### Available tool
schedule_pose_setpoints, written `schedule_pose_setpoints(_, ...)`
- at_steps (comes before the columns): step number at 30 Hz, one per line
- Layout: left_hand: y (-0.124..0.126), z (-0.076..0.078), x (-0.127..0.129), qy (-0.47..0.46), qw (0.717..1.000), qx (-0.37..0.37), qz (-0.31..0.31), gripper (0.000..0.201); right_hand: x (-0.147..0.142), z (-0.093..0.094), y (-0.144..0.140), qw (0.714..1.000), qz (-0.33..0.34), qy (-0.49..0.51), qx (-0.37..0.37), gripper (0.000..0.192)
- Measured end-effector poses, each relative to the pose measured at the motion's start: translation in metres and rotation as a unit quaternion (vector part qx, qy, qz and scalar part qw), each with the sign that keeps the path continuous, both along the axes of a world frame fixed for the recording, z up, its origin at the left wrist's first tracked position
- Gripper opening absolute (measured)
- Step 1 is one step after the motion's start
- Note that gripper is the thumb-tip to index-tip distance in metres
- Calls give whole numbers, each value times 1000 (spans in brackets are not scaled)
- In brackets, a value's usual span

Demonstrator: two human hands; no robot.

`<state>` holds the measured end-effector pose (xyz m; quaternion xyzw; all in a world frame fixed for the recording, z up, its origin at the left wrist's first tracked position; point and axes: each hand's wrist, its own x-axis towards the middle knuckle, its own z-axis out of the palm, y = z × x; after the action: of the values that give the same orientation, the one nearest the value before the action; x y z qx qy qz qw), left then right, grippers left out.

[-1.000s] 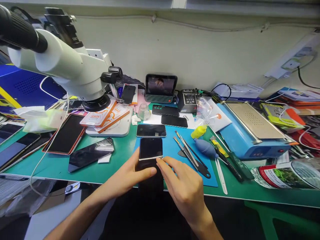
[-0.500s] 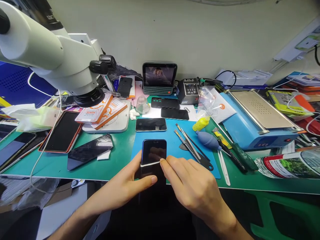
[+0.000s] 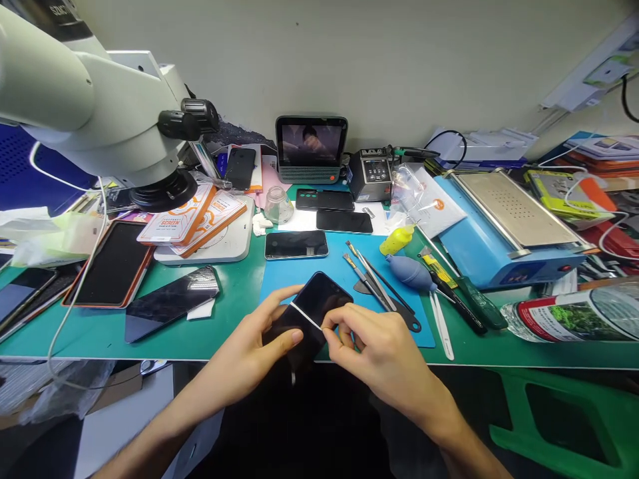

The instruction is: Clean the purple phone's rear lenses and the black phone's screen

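A dark smartphone (image 3: 319,296) is tilted over the front edge of the blue mat, its top pointing away and to the right. My left hand (image 3: 259,342) is closed around its left side, with the thumb over the glass. A thin white band (image 3: 305,315), which looks like a rubber band, runs across the phone's screen. At the phone's right edge, my right hand (image 3: 372,339) pinches the end of this band between thumb and fingertips. Whether the band passes behind the phone is hidden. Just beyond lies another phone (image 3: 296,245), flat on the mat.
Brushes (image 3: 367,276), a blue air blower (image 3: 410,271) and white tweezers (image 3: 441,326) lie to the right. A bottle (image 3: 574,311) is on its side near a blue heating plate (image 3: 519,233). Phones (image 3: 172,303) and a microscope (image 3: 124,120) occupy the left.
The phone has turned clockwise from upright to a slant. My right hand's fingers have curled into a pinch at the band's end. The whole view has shifted slightly.
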<state>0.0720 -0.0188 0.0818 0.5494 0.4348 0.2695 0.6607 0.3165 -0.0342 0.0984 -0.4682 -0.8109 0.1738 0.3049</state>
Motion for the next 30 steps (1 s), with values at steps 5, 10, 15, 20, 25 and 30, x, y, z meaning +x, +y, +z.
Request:
schedule_pose_setpoints(5, 2, -7, -1, 68, 996, 64, 12, 63, -2, -14, 4, 989, -10, 56, -140, 24)
schedule_pose_setpoints(10, 3, -16, -4, 115, 990, 81, 9, 59, -1, -20, 3, 973, -24, 76, -215, 27)
schedule_pose_setpoints(15, 6, -22, -2, 135, 986, 94, 11, 57, -1, -29, 3, 967, -37, 71, -243, 30)
schedule_pose_setpoints(20, 11, -25, 2, 133, 986, 102, 19, 58, -5, -42, 4, 969, -58, 53, -235, 30)
schedule_pose_setpoints(25, 13, -25, 5, 121, 988, 91, 19, 56, -6, -50, 4, 974, -74, 44, -211, 30)
schedule_pose_setpoints(30, 17, -28, 11, 127, 987, 93, 24, 52, -6, -59, 7, 976, -102, 38, -186, 31)
